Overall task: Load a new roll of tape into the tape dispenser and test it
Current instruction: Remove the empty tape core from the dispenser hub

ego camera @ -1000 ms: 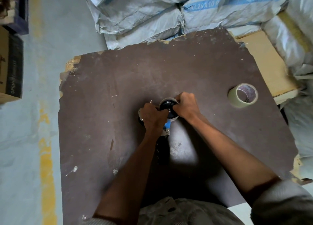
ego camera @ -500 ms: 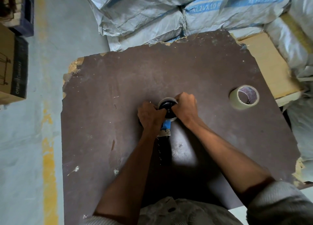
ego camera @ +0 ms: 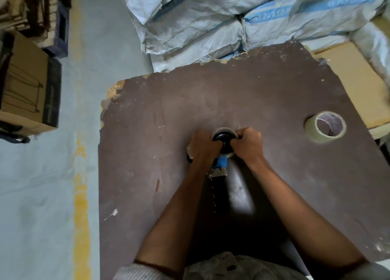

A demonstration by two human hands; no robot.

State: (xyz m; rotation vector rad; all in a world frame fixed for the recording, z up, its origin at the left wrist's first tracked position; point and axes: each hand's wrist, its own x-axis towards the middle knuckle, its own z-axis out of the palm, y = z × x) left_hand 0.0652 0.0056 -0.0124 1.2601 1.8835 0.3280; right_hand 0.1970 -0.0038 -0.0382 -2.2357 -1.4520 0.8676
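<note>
A blue tape dispenser [ego camera: 219, 167] with a black hub lies on the dark brown board [ego camera: 211, 98] near its middle. A tape roll [ego camera: 223, 131] sits around the hub, only its far rim showing. My left hand [ego camera: 203, 148] is closed over the dispenser's left side. My right hand [ego camera: 247, 143] grips the right side of the roll on the hub. A second, pale tape roll [ego camera: 325, 127] lies flat on the board at the right, apart from both hands.
White woven sacks [ego camera: 221, 20] are stacked beyond the board's far edge. A cardboard box [ego camera: 354, 77] sits at the back right. Another box [ego camera: 27, 85] and crates stand on the grey floor at the left, past a yellow line [ego camera: 81, 195].
Both hands stay on the dispenser. My right hand has shifted a little further around the roll's right side. The view has tilted slightly.
</note>
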